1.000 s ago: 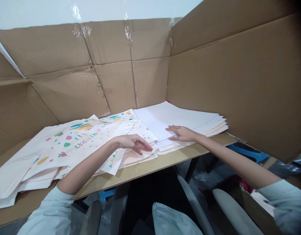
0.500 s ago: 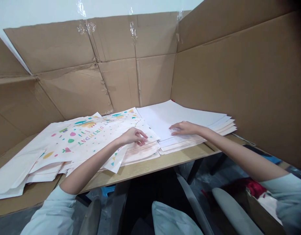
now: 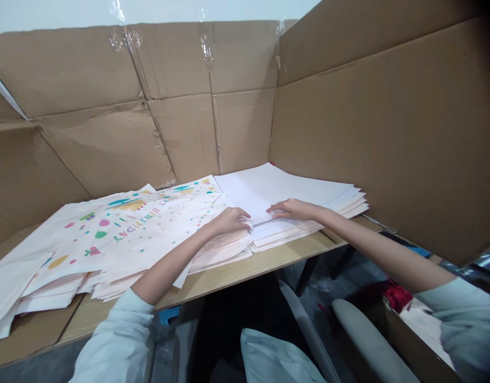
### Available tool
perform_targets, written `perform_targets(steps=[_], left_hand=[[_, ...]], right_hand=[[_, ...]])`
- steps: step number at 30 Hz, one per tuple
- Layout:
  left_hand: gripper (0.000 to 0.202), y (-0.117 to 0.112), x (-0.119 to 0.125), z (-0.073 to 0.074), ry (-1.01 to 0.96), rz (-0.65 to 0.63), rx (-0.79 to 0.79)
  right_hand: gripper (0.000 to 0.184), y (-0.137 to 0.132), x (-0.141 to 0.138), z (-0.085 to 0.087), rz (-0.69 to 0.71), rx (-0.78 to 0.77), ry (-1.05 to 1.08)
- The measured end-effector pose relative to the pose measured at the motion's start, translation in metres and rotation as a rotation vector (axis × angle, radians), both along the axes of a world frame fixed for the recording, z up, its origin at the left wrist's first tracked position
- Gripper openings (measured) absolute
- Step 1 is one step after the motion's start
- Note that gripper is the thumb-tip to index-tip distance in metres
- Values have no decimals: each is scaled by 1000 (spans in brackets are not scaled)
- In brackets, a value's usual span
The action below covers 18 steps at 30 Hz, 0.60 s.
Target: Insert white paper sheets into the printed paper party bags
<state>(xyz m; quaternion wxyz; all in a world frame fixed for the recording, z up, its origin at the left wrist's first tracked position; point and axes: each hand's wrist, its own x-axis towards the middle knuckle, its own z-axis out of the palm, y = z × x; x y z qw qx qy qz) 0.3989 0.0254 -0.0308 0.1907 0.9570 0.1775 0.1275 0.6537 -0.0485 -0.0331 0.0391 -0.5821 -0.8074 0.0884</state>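
White paper sheets (image 3: 269,194) lie under the open, flat right hand (image 3: 293,209); the open left hand (image 3: 230,221) rests just beside, on birthday-printed sheets (image 3: 125,229), gripping nothing.

Birthday sheets (image 3: 121,234), multicoloured confetti print, roughly cream

The person wears a loose, pale blue long-sleeved top, its left sleeve (image 3: 113,343) and right sleeve (image 3: 468,324) soft and creased, ending partway up the forearms. Below those plain cuffs, the forearms, left hand (image 3: 231,221) and right hand (image 3: 293,209) are bare.
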Motion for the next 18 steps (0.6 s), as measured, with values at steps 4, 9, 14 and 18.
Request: perform_targets(steps=[4, 9, 14, 18], left_hand=[[30, -9, 19, 3, 111, -54, 89], [24, -20, 27, 12, 107, 29, 247], [21, -11, 32, 15, 78, 82, 113], [16, 2, 36, 15, 73, 126, -53]], right_hand=[[52, -1, 4, -5, 5, 16, 40], [51, 1, 6, -7, 0, 27, 34], [53, -4, 1, -3, -15, 23, 64], [55, -10, -6, -2, 1, 52, 132]])
